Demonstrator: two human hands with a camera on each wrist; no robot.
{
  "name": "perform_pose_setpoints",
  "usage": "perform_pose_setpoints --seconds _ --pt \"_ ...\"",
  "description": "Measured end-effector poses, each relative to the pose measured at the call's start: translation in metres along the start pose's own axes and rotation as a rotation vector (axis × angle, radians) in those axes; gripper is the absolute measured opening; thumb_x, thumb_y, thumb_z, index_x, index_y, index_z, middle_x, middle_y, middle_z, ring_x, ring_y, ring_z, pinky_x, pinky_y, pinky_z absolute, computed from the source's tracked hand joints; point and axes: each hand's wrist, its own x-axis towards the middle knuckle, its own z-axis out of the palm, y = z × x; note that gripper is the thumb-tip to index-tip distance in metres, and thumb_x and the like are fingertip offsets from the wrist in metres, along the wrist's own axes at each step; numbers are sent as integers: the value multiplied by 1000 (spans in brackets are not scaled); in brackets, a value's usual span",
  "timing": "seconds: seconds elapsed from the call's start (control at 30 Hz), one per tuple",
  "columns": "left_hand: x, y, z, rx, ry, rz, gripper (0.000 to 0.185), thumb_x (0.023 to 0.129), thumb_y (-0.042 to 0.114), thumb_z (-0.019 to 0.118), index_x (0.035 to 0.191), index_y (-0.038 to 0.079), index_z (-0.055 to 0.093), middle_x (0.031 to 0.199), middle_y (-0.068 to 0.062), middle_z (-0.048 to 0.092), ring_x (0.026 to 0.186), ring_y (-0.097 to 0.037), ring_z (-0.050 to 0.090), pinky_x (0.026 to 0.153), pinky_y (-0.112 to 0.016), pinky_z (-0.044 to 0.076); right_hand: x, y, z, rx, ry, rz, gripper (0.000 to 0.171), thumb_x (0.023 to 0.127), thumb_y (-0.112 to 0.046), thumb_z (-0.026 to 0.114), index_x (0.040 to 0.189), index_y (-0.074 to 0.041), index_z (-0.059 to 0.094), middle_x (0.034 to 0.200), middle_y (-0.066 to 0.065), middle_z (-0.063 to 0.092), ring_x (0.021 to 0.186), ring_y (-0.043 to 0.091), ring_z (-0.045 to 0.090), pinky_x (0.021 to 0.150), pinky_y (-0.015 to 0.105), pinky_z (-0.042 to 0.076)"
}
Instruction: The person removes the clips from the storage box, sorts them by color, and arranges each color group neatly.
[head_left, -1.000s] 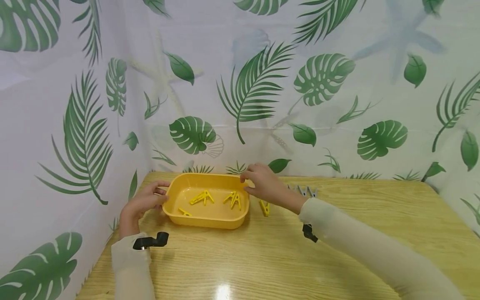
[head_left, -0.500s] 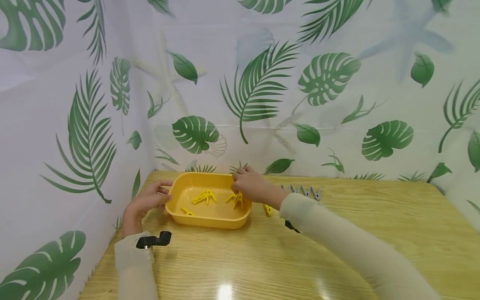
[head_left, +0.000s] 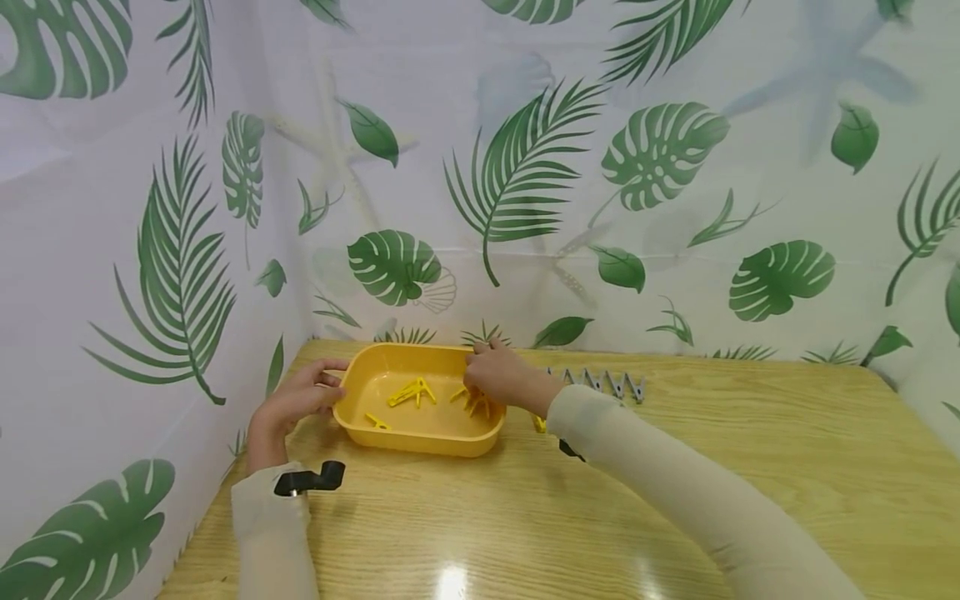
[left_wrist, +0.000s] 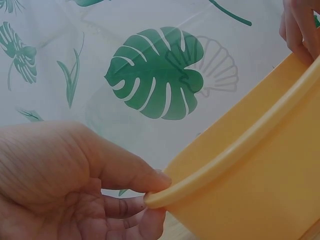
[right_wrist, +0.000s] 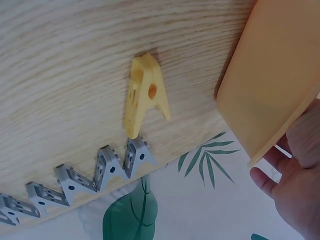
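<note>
I see the left hand (head_left: 302, 395) pinching the left rim of the yellow tub (head_left: 420, 444); inside its right end, yellow clothespins (head_left: 477, 402) lie just beneath the right hand (head_left: 504, 375), whose grip I cannot tell.

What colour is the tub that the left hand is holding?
The tub is plain yellow-orange. You can see it best in the head view.

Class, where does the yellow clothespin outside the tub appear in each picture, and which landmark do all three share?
Head: yellow clothespin, a little right of and below centre, partly hidden.
Left wrist: not in it.
Right wrist: yellow clothespin, slightly above and left of centre.
Shared landmark: yellow tub.
</note>
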Motion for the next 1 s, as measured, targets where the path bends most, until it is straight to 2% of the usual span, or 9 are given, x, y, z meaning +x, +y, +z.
perform_pose_setpoints --seconds 0.2,0.67,0.87,1.0 --pt "1 -2 -1 0 -4 11 57 99 9 56 151 -3 36 126 -24 50 93 -25 59 76 -35 55 0 0 2 -9 8 1 19 99 -12 63 98 -20 80 100 1 71 100 24 54 99 46 43" --pt "-3 0 1 -5 -6 13 57 99 9 56 151 -3 36 127 -24 50 96 -27 59 78 -33 56 -1 -1 6 6 26 -26 7 95 -21 73 95 -19 79 99 2 70 103 26 55 108 57 42" --pt "-2 0 1 -3 0 10 56 100 10 56 151 -2 37 128 -24 50 95 -26 59 79 -35 55 0 -3 3 -7 -8 13 12 97 -15 68 101 -19 79 106 3 71 113 27 57 114 57 38" --pt "-3 0 0 0 2 9 56 100 11 56 151 -2 37 127 -24 51 91 -24 59 78 -35 55 0 -5 2 -21 -11 20 16 100 -14 64 99 -18 79 106 4 71 113 28 57 114 57 39"
